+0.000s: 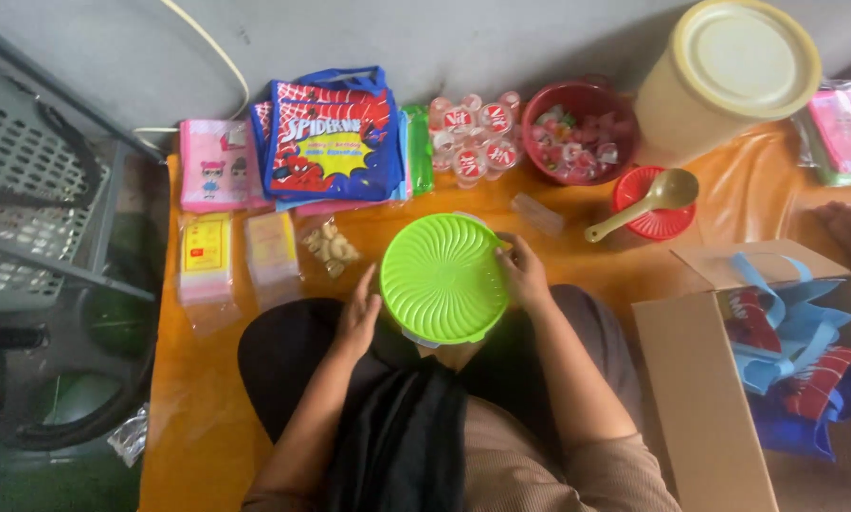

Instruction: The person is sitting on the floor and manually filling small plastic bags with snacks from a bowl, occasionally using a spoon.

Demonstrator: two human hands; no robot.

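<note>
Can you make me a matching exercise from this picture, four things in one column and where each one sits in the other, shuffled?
Things:
1. round green ribbed plastic lid
2. gold plastic spoon
3. blue fabric bags with handles
4. dark red round bowl of small wrapped cups

Places:
A. inside the open cardboard box
B. between the left hand and right hand
C. beside the tall cream lidded tub
D. resting on the small red lid

Pairs: 1-B, 2-D, 3-A, 4-C
</note>
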